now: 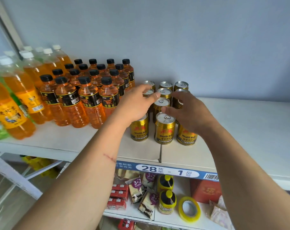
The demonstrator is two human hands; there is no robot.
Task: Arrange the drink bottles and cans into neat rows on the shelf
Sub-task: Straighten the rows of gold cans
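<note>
Left hand (137,103) reaches over the gold cans (164,128), fingers loosely extended, thumb at a can top in the middle column; a grip cannot be confirmed. Right hand (189,112) hovers over the right column, fingers spread, holding nothing. Cans stand upright in three columns on the shelf (240,130), tops up. Left of the cans, black-capped bottles (89,98) stand upright in rows.

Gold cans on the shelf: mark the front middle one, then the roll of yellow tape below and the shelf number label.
front middle gold can (165,130), head view, on its gold side wall.
yellow tape roll (197,213), head view, on its yellow outer band.
shelf number label (165,170), head view, on its white number strip.
</note>
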